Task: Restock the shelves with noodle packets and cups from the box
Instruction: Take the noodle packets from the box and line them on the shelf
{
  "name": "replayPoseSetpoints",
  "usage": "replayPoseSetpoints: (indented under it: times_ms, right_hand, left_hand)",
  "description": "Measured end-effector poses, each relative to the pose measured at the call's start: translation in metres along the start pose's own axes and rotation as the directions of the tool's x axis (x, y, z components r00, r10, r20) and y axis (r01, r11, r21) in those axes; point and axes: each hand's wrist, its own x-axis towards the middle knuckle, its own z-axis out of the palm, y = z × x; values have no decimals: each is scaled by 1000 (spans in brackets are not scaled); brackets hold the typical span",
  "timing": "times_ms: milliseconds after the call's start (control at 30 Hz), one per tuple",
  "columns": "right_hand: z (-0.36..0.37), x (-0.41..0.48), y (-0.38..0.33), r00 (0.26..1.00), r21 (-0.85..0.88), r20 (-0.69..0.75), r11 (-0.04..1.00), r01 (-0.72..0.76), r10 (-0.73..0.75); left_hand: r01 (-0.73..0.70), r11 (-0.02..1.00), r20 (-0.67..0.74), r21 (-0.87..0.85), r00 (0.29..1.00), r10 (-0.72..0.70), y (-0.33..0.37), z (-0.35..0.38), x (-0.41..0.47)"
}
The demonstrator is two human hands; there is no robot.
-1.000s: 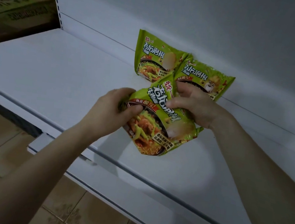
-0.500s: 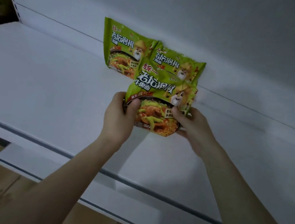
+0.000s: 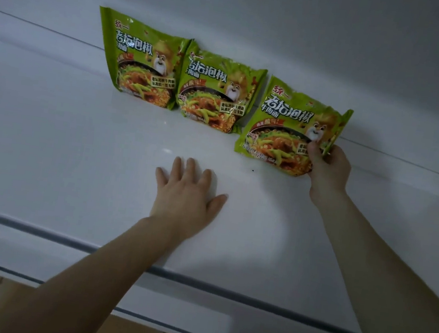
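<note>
Reaching across a white metal shelf (image 3: 73,176), a person's left hand (image 3: 185,198) lies flat, fingers spread, while the right hand (image 3: 328,170) pinches a green plastic noodle packet (image 3: 286,130) upright beside two matching packets (image 3: 208,90) against the back panel (image 3: 337,56).

There are three green noodle packets: the first packet (image 3: 142,62) at 11 o'clock, the second packet (image 3: 216,91) at 12 o'clock, the third packet (image 3: 287,125) at 1 o'clock. There are two hands: the left hand (image 3: 185,195) at 7 o'clock, the right hand (image 3: 328,171) at 3 o'clock. There is one white shelf (image 3: 63,147).
</note>
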Motion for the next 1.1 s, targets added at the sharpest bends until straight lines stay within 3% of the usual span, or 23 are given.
replayPoseSetpoints:
  times_ms: [267, 800, 1100]
  right_hand:
    - [28, 32, 0, 992, -74, -91, 994, 86, -93]
    - [42, 54, 6, 970, -344, -104, 923, 173, -221]
    - [40, 50, 6, 987, -353, -116, 934, 62, -109]
  left_hand:
    - [5, 999, -18, 36, 1000, -4, 0, 3, -1]
    - [15, 999, -30, 32, 999, -14, 0, 3, -2]
    - [25, 999, -17, 35, 1000, -24, 0, 4, -3]
